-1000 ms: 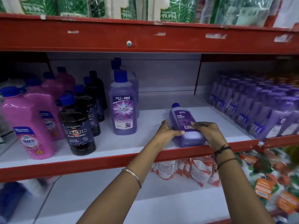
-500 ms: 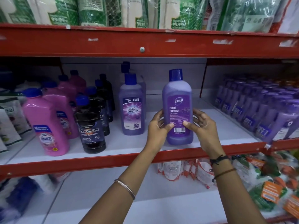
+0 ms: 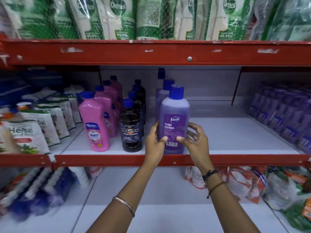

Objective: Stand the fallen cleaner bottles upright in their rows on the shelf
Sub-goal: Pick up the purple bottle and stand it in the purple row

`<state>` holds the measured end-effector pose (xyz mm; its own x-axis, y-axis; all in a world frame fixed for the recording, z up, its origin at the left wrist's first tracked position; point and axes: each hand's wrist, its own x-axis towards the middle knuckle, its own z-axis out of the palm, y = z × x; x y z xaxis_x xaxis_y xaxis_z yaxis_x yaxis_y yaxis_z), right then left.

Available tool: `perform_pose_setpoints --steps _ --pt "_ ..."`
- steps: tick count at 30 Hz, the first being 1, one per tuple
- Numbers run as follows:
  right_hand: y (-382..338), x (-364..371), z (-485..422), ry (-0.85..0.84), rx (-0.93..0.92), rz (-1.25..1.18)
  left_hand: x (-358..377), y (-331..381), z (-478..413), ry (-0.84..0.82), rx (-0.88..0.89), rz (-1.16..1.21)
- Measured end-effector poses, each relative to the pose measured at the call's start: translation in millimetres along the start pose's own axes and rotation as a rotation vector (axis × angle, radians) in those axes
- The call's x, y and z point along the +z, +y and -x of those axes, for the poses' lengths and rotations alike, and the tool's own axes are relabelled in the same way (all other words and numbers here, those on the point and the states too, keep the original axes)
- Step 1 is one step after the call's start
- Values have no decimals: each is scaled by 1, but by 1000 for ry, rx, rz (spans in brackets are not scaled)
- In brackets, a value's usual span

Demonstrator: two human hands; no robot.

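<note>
**Lavender bottle upright at the shelf front**

While both hands are wrapped around it, the purple Bactin floor cleaner bottle [image 3: 175,121] stands upright at the front edge of the white shelf [image 3: 235,133], right in front of the other purple bottles [image 3: 162,96] lined up behind it; label faces out, blue cap on top. Left hand [image 3: 155,142] grips the lower left side with the thumb across the label near the barcode; right hand [image 3: 196,140] does the same from the right, thumb on the label, other fingers curled around the side. Can't really tell if the base is fully resting on the shelf or just above it; it's low either way. Just to the left sits a row of dark Bactin bottles [image 3: 131,133], then a row of pink Shakti bottles [image 3: 95,126]; far right has packed purple bottles [image 3: 284,120], well apart.
</note>
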<state>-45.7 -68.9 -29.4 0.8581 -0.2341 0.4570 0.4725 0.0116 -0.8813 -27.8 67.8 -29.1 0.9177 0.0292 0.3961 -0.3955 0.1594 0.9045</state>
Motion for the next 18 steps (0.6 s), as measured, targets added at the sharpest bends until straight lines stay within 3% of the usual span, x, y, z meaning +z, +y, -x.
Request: perform_pose_setpoints --steps 6,11,14,18 --pt "15 14 -2 78 26 72 -16 -4 0 17 36 -96" --pt "16 22 -8 165 -39 227 -17 -8 10 64 185 -263" --pt "16 24 -6 95 21 193 -18 -1 10 42 186 -254" --pt "8 23 -4 -59 48 71 -22 0 -5 -63 58 -231"
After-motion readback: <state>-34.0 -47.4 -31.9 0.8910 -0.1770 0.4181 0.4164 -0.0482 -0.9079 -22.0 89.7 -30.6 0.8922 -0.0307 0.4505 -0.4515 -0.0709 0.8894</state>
